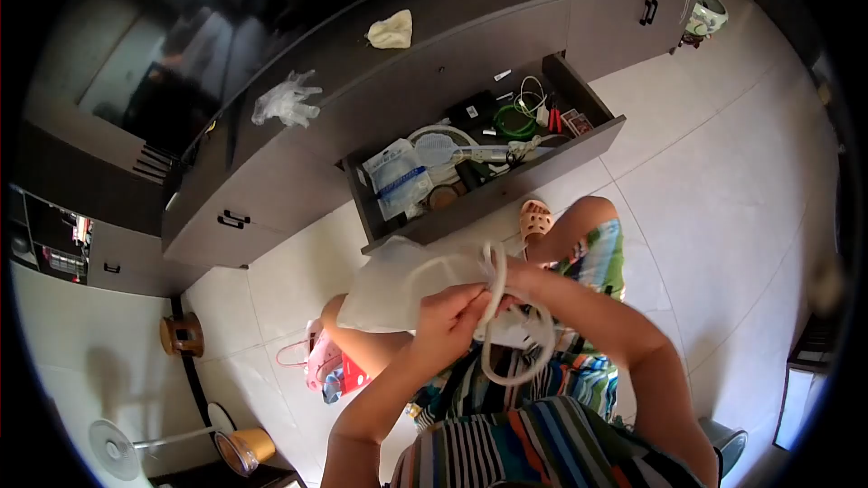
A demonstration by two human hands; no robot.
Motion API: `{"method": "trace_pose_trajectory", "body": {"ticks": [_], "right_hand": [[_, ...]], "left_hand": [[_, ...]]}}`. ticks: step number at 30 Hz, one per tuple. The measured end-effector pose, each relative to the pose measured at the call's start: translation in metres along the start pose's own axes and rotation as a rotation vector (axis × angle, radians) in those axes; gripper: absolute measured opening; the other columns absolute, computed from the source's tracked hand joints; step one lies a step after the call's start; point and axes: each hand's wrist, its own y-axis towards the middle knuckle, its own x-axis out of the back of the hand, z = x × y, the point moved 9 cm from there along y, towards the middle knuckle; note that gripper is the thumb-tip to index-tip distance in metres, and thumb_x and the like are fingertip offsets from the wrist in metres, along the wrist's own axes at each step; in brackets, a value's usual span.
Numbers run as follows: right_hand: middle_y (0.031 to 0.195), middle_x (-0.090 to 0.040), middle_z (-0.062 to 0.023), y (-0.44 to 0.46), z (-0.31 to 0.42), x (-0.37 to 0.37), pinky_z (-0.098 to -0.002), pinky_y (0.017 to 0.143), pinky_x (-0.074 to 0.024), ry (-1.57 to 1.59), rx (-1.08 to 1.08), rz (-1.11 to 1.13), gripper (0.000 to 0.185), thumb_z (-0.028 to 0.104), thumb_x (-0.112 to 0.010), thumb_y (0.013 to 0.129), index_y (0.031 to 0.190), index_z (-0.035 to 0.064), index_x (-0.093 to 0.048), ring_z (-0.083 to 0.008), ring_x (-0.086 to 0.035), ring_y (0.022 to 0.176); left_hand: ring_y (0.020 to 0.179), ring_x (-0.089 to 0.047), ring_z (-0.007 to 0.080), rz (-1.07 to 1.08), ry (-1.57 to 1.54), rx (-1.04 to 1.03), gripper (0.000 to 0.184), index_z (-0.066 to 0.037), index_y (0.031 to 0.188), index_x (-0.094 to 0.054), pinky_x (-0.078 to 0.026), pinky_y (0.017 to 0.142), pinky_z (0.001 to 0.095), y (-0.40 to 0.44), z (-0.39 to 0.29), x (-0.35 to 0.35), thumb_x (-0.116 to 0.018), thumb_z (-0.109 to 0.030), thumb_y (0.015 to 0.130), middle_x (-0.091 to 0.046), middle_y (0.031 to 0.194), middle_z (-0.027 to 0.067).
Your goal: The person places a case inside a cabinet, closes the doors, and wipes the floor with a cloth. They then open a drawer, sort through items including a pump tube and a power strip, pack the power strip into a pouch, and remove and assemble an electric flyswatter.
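Above my lap, my left hand (448,314) is closed, with its fingertips on a thick white tube (548,343) that hangs in a loop. My right hand (517,282) is close beside it, partly hidden behind the tube; its fingers seem bent round the tube and the gathered edge of a bag. That bag, a translucent whitish plastic bag (384,285), spreads to the left of my hands, over my knee. Beyond them, a drawer (497,194) stands pulled out from the low grey cabinet.
In the drawer lie a white-and-blue packet (398,183), a coiled green cable (515,123) and other small items. A clear plastic glove (287,101) and a cream cloth (391,31) rest on the cabinet top. A pink bag (324,360) sits on the floor at left.
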Motion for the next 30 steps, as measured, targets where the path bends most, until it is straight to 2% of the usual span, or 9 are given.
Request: {"method": "trace_pose_trajectory", "body": {"ticks": [3,6,8,11,14,18,21,24,30], "right_hand": [[0.066,-0.057,-0.0124,-0.038,0.075,-0.022,-0.0307,0.042,-0.0473,-0.335,0.007,-0.056,0.033,0.005,-0.060,0.055,0.087,-0.0031,-0.056,-0.0176,-0.057,0.053],[0.067,-0.058,-0.0103,-0.076,0.143,-0.056,-0.0285,0.045,-0.0460,-0.692,-0.046,-0.022,0.027,0.005,-0.059,0.059,0.086,-0.0017,-0.058,-0.0147,-0.056,0.056],[0.056,-0.056,-0.0135,-0.082,0.161,-0.071,-0.0291,0.038,-0.0449,-0.730,0.057,-0.004,0.019,0.005,-0.056,0.055,0.071,-0.0047,-0.058,-0.0199,-0.055,0.043],[0.055,-0.056,-0.0130,-0.064,0.135,-0.058,-0.0293,0.035,-0.0420,-0.841,-0.026,0.012,0.023,0.009,-0.059,0.053,0.072,-0.0032,-0.058,-0.0201,-0.054,0.040],[0.060,-0.058,-0.0149,-0.031,0.092,-0.038,-0.0344,0.047,-0.0458,-0.930,-0.153,-0.019,0.029,0.018,-0.062,0.053,0.075,-0.0016,-0.059,-0.0226,-0.058,0.051],[0.070,-0.059,-0.0159,-0.008,0.094,-0.036,-0.0327,0.070,-0.0445,-1.438,0.147,-0.259,0.031,0.018,-0.068,0.052,0.078,0.0014,-0.062,-0.0286,-0.057,0.068],[0.080,-0.061,-0.0132,-0.013,0.083,-0.023,-0.0302,0.076,-0.0421,-1.180,0.090,-0.283,0.037,0.017,-0.068,0.055,0.087,0.0016,-0.060,-0.0249,-0.058,0.077],[0.099,-0.057,-0.0108,-0.014,0.045,0.015,-0.0299,0.081,-0.0396,-0.423,0.235,-0.181,0.050,0.011,-0.066,0.057,0.104,0.0004,-0.054,-0.0212,-0.054,0.090],[0.116,-0.047,-0.0129,-0.119,0.057,0.025,-0.0327,0.092,-0.0325,-0.268,0.462,-0.298,0.059,0.012,-0.060,0.067,0.121,0.0014,-0.040,-0.0228,-0.043,0.109]], "left_hand": [[0.062,-0.054,0.0114,-0.045,-0.341,0.107,0.019,0.003,0.097,-0.054,-0.043,0.057,0.0230,-0.017,-0.028,0.025,-0.048,-0.009,0.084,-0.059,0.076,0.0086],[0.064,-0.052,0.0095,-0.127,-0.472,-0.153,0.021,0.003,0.102,-0.052,-0.042,0.058,0.0219,-0.018,-0.089,0.045,-0.044,-0.009,0.086,-0.057,0.077,0.0059],[0.064,-0.051,0.0096,-0.103,-0.468,-0.142,0.022,0.003,0.103,-0.050,-0.041,0.059,0.0218,-0.024,-0.094,0.044,-0.043,-0.010,0.086,-0.056,0.078,0.0064],[0.067,-0.047,0.0069,-0.239,-0.603,0.034,0.019,0.003,0.099,-0.051,-0.038,0.061,0.0191,-0.043,-0.070,0.041,-0.044,-0.009,0.086,-0.053,0.076,0.0020],[0.071,-0.041,0.0039,-0.496,-0.799,0.321,0.017,0.003,0.097,-0.053,-0.034,0.065,0.0164,-0.068,0.000,0.041,-0.046,-0.008,0.085,-0.049,0.077,-0.0032],[0.082,-0.049,0.0091,-0.703,-0.653,0.274,0.020,0.002,0.100,-0.053,-0.039,0.074,0.0202,-0.087,0.035,0.062,-0.047,-0.011,0.085,-0.055,0.091,0.0028],[0.083,-0.047,0.0080,-0.718,-0.519,0.224,0.022,0.003,0.101,-0.052,-0.037,0.076,0.0198,-0.076,0.029,0.056,-0.046,-0.011,0.086,-0.055,0.092,0.0032],[0.082,-0.047,0.0085,-0.635,-0.348,0.201,0.022,0.004,0.100,-0.051,-0.037,0.075,0.0203,-0.068,0.029,0.042,-0.046,-0.011,0.086,-0.055,0.089,0.0055],[0.067,-0.050,0.0110,-0.468,-0.152,0.135,0.019,0.003,0.098,-0.052,-0.041,0.063,0.0201,-0.051,0.022,0.024,-0.049,-0.009,0.084,-0.056,0.076,0.0081]]}}
